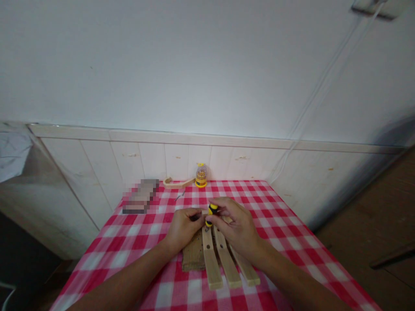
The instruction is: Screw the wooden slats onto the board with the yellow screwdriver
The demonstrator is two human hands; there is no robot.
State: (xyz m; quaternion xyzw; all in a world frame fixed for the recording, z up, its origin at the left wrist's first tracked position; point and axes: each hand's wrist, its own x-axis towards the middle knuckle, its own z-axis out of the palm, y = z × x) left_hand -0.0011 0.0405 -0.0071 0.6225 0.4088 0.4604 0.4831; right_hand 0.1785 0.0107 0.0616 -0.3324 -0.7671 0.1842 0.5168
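1. Nearest: a red-and-white checked tablecloth [279, 220] is spread over the table; both forearms are extended across it from the near side.
2. Three pale, narrow, slightly bent wooden strips [228, 263] are laid side by side, near ends fanned toward the viewer. Dark round spots are seen along them; whether holes or screw heads cannot be told.
3. A worn brown wooden board [193, 255] is seen flat on the cloth, its visible part to the left of the strips and partly covered by the leftmost one.
4. A yellow-and-black stubby screwdriver [212, 208] is held, handle up, above the leftmost strip near its far end. It is clamped between the thumb and fingers of the right hand [240, 222].
5. The left hand [183, 226] is set beside the screwdriver's lower end, thumb and fingers drawn close; what is pinched there, if anything, cannot be made out.
6. Farther off, thin dark metal pieces [180, 195] are left on the cloth; to their left, a pixelated rectangular object [142, 198].
7. At the far edge, a hooked pale wooden piece [175, 186] is placed just beside a clear, yellow-based container [201, 176].
8. Behind, white panelling [227, 160] is topped by a plain wall [194, 69].
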